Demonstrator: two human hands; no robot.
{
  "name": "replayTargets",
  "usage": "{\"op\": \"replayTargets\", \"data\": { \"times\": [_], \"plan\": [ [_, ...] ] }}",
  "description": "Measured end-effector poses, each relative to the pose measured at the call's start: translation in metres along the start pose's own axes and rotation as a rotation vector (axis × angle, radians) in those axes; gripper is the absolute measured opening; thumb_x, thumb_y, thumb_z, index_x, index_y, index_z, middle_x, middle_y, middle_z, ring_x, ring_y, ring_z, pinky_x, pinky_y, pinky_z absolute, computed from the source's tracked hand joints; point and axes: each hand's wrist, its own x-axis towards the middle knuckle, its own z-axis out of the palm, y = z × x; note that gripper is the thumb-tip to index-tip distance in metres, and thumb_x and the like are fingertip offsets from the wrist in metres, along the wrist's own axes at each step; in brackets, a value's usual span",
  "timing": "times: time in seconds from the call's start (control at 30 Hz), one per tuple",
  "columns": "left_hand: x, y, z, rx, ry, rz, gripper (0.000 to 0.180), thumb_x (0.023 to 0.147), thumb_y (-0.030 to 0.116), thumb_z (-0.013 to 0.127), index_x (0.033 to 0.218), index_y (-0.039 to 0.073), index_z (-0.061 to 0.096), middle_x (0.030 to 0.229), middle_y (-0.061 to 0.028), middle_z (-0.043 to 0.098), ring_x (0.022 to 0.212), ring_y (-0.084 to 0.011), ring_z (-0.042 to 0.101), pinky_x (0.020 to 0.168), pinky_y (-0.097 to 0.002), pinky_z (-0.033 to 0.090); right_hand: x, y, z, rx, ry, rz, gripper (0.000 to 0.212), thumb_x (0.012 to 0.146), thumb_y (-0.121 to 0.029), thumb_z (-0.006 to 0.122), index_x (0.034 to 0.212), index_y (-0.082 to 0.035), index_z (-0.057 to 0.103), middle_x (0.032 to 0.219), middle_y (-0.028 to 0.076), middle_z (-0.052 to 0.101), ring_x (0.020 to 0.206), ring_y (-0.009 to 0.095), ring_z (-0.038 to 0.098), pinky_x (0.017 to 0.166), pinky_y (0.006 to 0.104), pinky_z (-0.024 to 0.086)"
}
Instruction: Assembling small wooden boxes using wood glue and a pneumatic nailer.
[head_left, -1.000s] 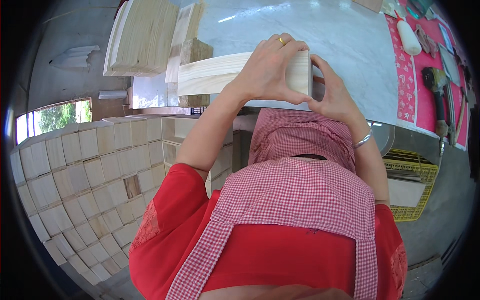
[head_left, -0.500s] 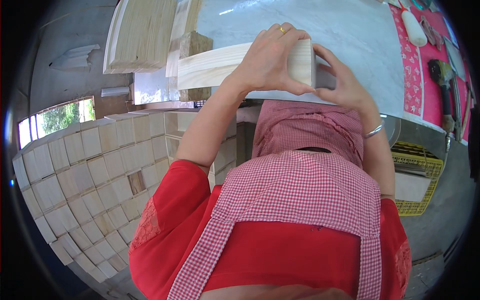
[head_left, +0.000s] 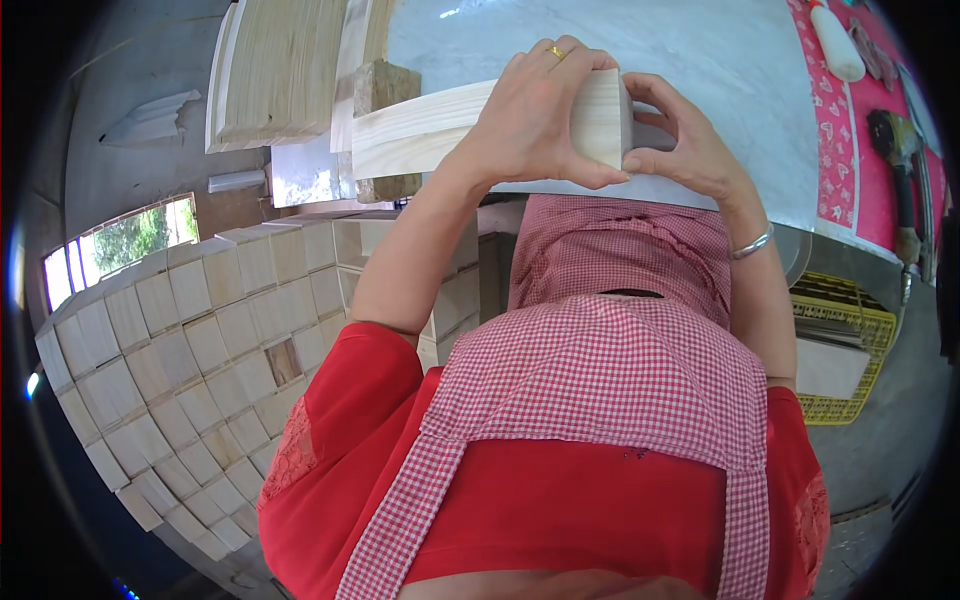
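Note:
A long pale wooden piece (head_left: 425, 125), perhaps a box or a stack of boards, lies across the table. Its left part rests by a rough wooden block (head_left: 388, 88). My left hand (head_left: 535, 115) spans it from above, with the thumb on the near edge and the fingers over the far edge. At its right end, my right hand (head_left: 690, 140) curves in a C, its thumb and fingertips against the end's two corners. The underside of the piece and part of its end face are hidden.
Tall stacks of thin boards (head_left: 275, 75) stand at the back left. Many wooden boxes (head_left: 205, 340) are piled left of me. On the pink cloth at the right lie a white bottle (head_left: 838, 45) and a dark power tool (head_left: 893, 150). A yellow crate (head_left: 860, 390) sits below.
Both hands still hold the wooden piece in nearly the same spot. The right hand's fingers sit slightly closer to its end. The whole view has shifted a little.

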Motion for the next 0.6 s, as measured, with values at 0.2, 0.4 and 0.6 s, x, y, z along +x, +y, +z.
{"op": "replayTargets", "data": {
  "times": [0.2,0.4,0.6],
  "plan": [
    [-0.002,-0.001,0.000,-0.010,0.027,0.004,0.087,0.049,0.040,0.087,0.122,0.004,0.055,0.111,-0.0129,0.057,0.105,-0.0336,0.055,0.092,-0.0430,0.044,-0.002,-0.006,0.001,-0.010,-0.012,0.000,0.096,0.073,-0.040,0.085,0.148,-0.003,0.038,0.147,0.016,0.044,0.138,0.029,0.041,0.116,0.0450,0.033],
    [-0.001,0.003,-0.002,-0.020,0.002,-0.033,0.087,0.049,0.040,0.087,0.122,0.004,0.055,0.111,-0.0132,0.057,0.106,-0.0340,0.055,0.093,-0.0431,0.044,-0.016,-0.024,0.022,-0.247,0.149,-0.252,0.087,0.082,-0.036,0.076,0.152,-0.005,0.034,0.156,0.020,0.032,0.142,0.034,0.036,0.115,0.0441,0.032],
    [0.000,0.003,-0.002,-0.023,-0.014,-0.043,0.087,0.049,0.041,0.087,0.122,0.004,0.055,0.112,-0.0131,0.057,0.108,-0.0340,0.054,0.094,-0.0431,0.043,-0.059,-0.051,0.051,-0.174,0.146,-0.185,0.080,0.084,-0.034,0.073,0.150,-0.005,0.038,0.157,0.018,0.031,0.143,0.035,0.034,0.115,0.0442,0.032]
  ]
}}
